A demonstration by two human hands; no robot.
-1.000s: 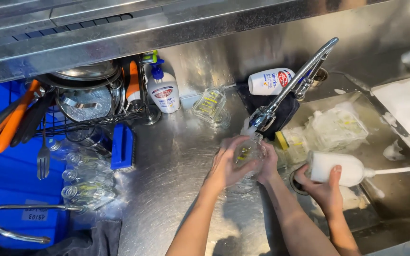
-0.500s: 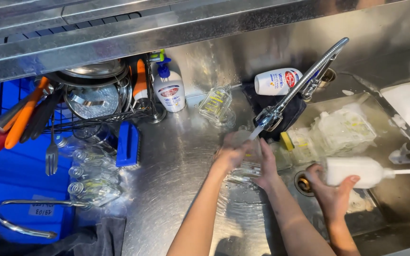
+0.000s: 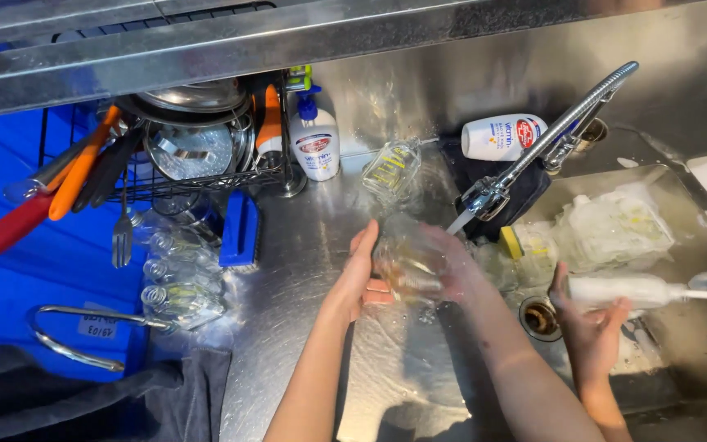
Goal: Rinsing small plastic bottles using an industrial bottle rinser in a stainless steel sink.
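Note:
My left hand (image 3: 357, 277) and my right hand (image 3: 454, 263) clasp a clear glass container (image 3: 407, 266) between them, the left on its left side and the right wrapped around its right side. The container is wet and blurred, held above the steel counter (image 3: 304, 327) just left of the sink. The faucet spout (image 3: 491, 195) ends a little to its upper right. Another person's hand (image 3: 589, 321) in the sink grips a white foam brush (image 3: 623, 289) with a thin white handle.
A wire rack (image 3: 182, 151) holds pots and orange, red and black utensils. Clear glasses (image 3: 175, 274) lie on a blue mat beside a blue brush (image 3: 239, 229). A pump bottle (image 3: 314, 143), a measuring glass (image 3: 390, 168) and a white bottle (image 3: 501, 135) sit behind. The sink holds crumpled plastic (image 3: 615, 229), a sponge (image 3: 517, 241) and a drain (image 3: 540, 315).
Both my hands have carried the glass container left and away from under the faucet, over the counter. The other person's hand with the white brush stays low in the sink.

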